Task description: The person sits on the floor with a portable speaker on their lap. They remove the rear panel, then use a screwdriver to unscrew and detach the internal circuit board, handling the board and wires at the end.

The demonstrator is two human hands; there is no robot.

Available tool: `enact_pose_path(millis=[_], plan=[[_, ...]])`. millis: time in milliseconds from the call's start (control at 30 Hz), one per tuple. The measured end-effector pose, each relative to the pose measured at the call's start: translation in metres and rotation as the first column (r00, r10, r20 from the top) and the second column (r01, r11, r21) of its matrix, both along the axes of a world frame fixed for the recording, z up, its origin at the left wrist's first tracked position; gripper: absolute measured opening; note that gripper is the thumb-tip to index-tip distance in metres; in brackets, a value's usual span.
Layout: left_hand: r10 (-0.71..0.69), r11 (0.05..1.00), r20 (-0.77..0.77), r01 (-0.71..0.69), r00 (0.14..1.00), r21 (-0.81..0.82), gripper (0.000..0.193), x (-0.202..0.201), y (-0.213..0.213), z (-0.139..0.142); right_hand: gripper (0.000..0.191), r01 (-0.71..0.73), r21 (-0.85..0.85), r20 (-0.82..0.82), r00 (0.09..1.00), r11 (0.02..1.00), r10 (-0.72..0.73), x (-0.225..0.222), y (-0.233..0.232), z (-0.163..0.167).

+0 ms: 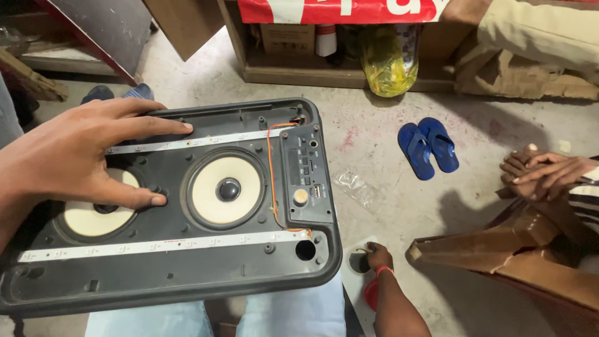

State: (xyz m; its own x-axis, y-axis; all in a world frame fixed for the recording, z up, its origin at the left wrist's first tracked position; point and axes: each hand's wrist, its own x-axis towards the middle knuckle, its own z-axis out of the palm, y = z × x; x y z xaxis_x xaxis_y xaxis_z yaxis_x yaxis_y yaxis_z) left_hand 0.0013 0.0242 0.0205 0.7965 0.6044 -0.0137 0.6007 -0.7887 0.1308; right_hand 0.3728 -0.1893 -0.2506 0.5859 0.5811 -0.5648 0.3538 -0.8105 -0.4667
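Fingers of the left hand (75, 159) lie spread and flat on a black plastic speaker front panel (168, 206) resting across the person's lap, its long axis running left to right. Thumb presses between two cream-coned round speakers (226, 190). The right hand (379, 256), lower right beside the panel's corner, is loosely curled near a small white object; its grip cannot be told.
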Motion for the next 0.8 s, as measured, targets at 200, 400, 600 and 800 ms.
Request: enact_pose_path(millis=[200, 400, 600, 800], plan=[[-0.041, 0.998, 0.003, 0.041, 0.999, -0.037, 0.096, 0.001, 0.004, 0.002, 0.042, -0.012, -0.09, -0.081, 0.997, 0.996, 0.005, -0.009, -0.008, -0.012], [-0.053, 0.998, 0.028, 0.053, 0.998, -0.016, 0.096, 0.0, 0.004, -0.001, 0.052, -0.12, 0.052, -0.049, 0.991, 0.991, 0.122, -0.004, -0.011, -0.024], [-0.014, 1.0, 0.018, 0.014, 1.0, -0.026, 0.096, 0.001, 0.001, 0.002, 0.03, 0.057, 0.047, 0.036, 0.998, 0.997, -0.059, 0.0, -0.013, -0.012], [-0.071, 0.996, 0.068, 0.075, 0.995, -0.049, 0.094, 0.01, -0.002, 0.008, 0.026, 0.219, 0.081, -0.018, 0.976, 0.972, -0.218, -0.008, -0.02, 0.001]])
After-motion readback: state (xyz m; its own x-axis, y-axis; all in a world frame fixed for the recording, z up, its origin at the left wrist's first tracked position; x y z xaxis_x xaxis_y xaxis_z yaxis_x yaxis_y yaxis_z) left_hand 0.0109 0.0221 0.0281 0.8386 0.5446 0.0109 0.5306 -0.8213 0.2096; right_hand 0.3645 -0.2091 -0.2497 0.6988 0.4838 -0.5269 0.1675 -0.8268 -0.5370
